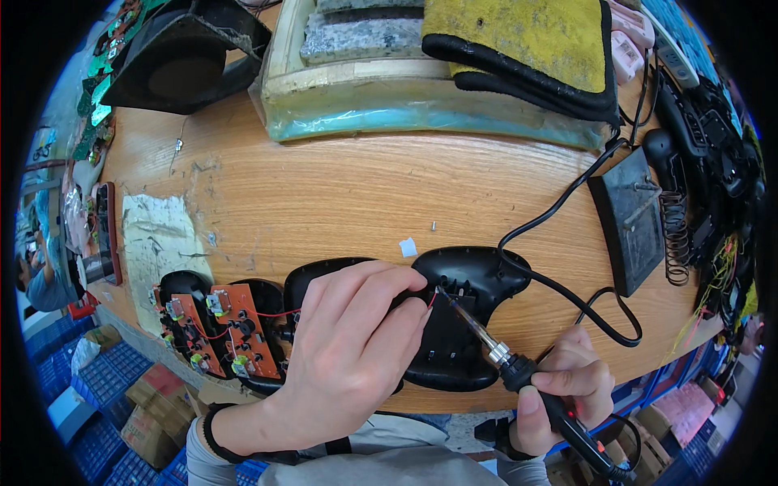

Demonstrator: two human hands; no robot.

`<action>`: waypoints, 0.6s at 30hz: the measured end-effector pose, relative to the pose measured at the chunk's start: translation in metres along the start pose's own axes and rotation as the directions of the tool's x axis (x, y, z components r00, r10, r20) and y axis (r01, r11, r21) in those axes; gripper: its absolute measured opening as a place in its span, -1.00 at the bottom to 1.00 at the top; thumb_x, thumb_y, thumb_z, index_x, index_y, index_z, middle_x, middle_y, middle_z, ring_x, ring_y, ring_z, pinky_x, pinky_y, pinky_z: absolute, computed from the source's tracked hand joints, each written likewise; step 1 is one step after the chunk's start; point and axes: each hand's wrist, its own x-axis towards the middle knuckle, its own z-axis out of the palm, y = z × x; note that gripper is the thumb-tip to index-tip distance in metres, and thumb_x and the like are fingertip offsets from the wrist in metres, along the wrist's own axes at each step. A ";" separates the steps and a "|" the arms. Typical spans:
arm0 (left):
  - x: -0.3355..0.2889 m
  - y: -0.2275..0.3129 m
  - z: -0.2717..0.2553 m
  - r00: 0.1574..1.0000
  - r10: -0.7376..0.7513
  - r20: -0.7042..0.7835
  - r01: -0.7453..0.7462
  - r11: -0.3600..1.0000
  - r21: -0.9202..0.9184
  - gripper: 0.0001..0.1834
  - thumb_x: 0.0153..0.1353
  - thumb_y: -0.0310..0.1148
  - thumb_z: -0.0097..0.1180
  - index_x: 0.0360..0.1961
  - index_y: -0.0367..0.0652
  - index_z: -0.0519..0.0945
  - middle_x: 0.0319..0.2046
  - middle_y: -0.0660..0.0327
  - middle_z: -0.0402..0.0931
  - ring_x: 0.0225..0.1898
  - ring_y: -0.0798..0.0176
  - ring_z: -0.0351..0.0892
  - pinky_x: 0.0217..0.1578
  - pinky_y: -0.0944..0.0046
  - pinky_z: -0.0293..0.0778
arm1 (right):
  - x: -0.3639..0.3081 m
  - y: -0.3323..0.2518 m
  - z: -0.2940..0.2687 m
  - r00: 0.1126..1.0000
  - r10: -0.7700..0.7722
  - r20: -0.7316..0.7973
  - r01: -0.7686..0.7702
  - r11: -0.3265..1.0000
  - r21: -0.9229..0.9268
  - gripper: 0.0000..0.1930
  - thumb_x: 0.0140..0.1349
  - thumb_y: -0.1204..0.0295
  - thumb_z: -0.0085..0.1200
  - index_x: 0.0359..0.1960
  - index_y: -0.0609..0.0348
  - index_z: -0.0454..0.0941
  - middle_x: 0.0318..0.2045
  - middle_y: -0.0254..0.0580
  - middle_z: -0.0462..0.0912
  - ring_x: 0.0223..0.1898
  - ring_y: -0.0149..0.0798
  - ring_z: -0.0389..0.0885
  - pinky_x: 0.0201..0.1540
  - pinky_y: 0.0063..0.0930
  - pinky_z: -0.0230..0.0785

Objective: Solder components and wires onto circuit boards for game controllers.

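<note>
No word, label, number or sign can be read here: on the iron (565, 415), the boards (257, 332) and the boxes (152, 427), any marks are too small or blurred.

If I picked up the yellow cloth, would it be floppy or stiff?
Probably floppy: the yellow cloth lies folded, and its black edging bends along the fold. It seems fairly light, being flat layers. It likely wouldn't roll, since it lies flat across the box.
</note>
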 end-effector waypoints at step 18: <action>0.001 -0.001 0.001 1.000 0.004 -0.002 -0.004 1.000 0.010 -0.81 -0.26 -0.62 0.21 -0.52 -0.27 0.51 -0.34 0.17 0.47 -0.27 0.11 0.45 -0.28 0.21 0.32 | -0.007 -0.005 -0.017 0.995 0.055 0.078 -0.055 0.998 -0.004 -0.75 -0.15 0.38 0.08 -0.53 0.16 0.25 -0.80 -0.34 0.22 -0.71 -0.49 0.00 -0.48 -0.43 -0.11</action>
